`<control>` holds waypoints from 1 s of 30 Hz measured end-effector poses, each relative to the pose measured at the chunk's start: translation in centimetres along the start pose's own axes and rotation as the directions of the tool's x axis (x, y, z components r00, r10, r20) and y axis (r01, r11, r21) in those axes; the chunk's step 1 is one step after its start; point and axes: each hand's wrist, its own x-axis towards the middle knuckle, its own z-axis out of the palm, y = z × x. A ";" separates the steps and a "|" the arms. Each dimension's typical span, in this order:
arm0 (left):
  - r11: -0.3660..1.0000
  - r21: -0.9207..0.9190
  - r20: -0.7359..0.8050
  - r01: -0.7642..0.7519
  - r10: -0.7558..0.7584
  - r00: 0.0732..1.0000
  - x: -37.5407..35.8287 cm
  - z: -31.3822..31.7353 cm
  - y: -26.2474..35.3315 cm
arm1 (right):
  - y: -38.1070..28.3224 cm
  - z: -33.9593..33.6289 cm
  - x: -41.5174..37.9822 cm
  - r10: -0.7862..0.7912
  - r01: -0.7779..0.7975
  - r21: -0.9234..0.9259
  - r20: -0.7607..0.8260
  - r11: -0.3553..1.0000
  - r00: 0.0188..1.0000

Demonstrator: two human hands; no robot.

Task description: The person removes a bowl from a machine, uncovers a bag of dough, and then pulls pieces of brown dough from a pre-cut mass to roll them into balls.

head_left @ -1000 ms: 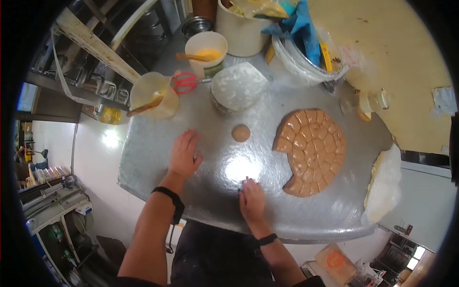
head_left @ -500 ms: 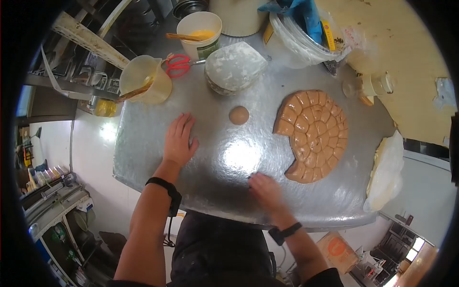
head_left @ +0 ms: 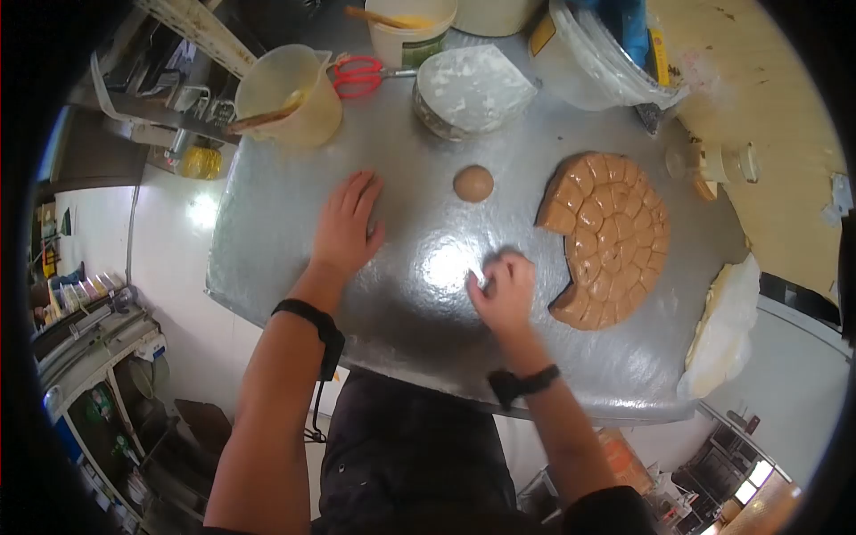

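My left hand lies open on the metal tabletop, fingers stretched forward and thumb out to the side. To its right sits a round brown dough ball, touched by neither hand. My right hand is curled low over the table, thumb and fingers bent in toward each other; whether something small sits between them cannot be made out. Right of that hand is a brown, glossy slab of dough pieces, packed together in a round with a gap on its left side.
Behind the ball stands a flour-dusted grey container. Red-handled scissors, a plastic jug and a white tub are at the back left. A plastic-covered tub and glass jar stand behind right; a pale sheet hangs over the right edge.
My right hand has moved forward, away from the table's near edge, and its fingers now show curled. The view has shifted, so tabletop things appear higher. My left hand still rests on the table.
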 end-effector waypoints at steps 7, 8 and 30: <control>0.998 0.026 -0.023 -0.050 0.050 0.998 0.5 -0.3 -0.1 | 2.1 -4.7 -11.0 -0.142 0.068 0.178 0.446 0.982 0.884; 0.998 0.033 -0.038 -0.062 0.063 0.997 0.5 -0.2 -0.2 | 2.3 -4.5 -9.6 -0.145 0.068 0.183 0.447 0.981 0.883; 0.995 0.076 -0.036 -0.071 0.074 0.997 0.7 0.4 -0.4 | 1.4 -6.2 -7.7 0.151 -0.171 0.031 0.333 0.985 0.931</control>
